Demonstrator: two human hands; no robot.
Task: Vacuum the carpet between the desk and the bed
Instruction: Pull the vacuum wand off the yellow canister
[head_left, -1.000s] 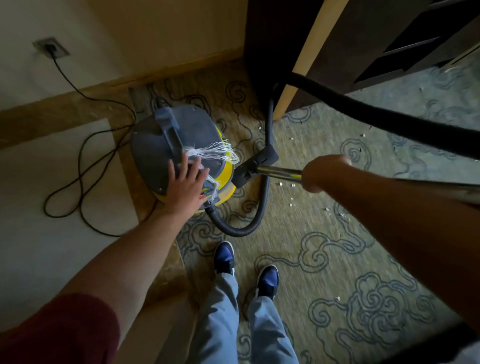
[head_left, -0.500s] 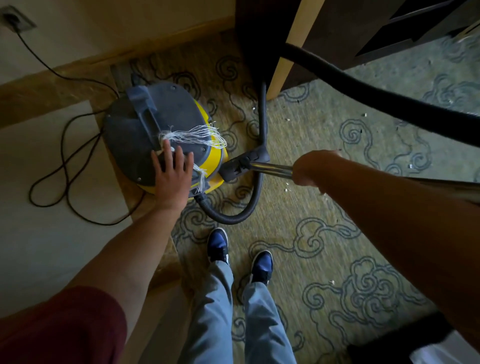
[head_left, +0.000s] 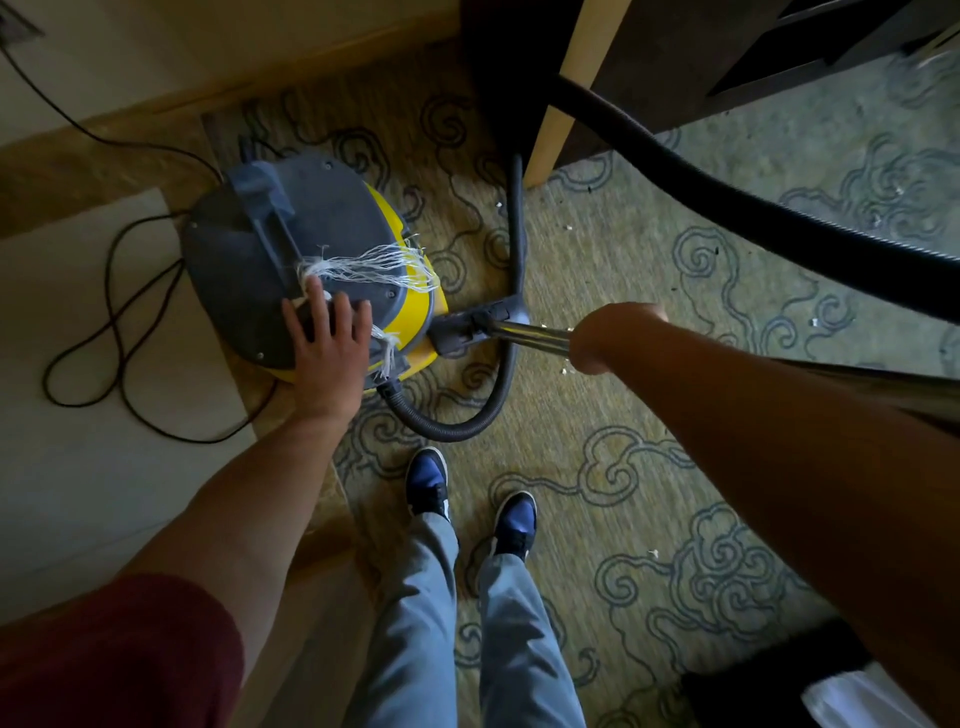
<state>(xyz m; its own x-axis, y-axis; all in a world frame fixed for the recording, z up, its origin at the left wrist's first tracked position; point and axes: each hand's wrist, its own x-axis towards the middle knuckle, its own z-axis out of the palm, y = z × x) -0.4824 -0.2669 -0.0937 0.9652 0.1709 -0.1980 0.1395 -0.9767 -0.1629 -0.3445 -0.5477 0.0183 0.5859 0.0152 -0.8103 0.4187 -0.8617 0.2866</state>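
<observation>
A yellow canister vacuum (head_left: 410, 249) with a grey lid stands on the patterned carpet (head_left: 623, 467) at the left. My left hand (head_left: 327, 348) lies flat on the near edge of the lid, fingers spread, beside white frayed strings (head_left: 374, 267). My right hand (head_left: 605, 338) is closed around the metal wand (head_left: 524, 332), whose black floor head (head_left: 467, 327) rests on the carpet next to the canister. A black hose (head_left: 727, 192) arcs across the upper right. Small white crumbs (head_left: 569, 227) dot the carpet.
A dark desk with a light wooden leg (head_left: 566, 98) stands ahead. A black power cord (head_left: 114, 317) loops over the pale hard floor on the left, running up toward a wall socket. My two blue shoes (head_left: 426, 480) stand on the carpet. White bedding (head_left: 862, 696) shows at the bottom right.
The view has shifted slightly, so the vacuum sits a little lower and nearer. My left hand has slid slightly down the lid. My right hand keeps its grip on the wand.
</observation>
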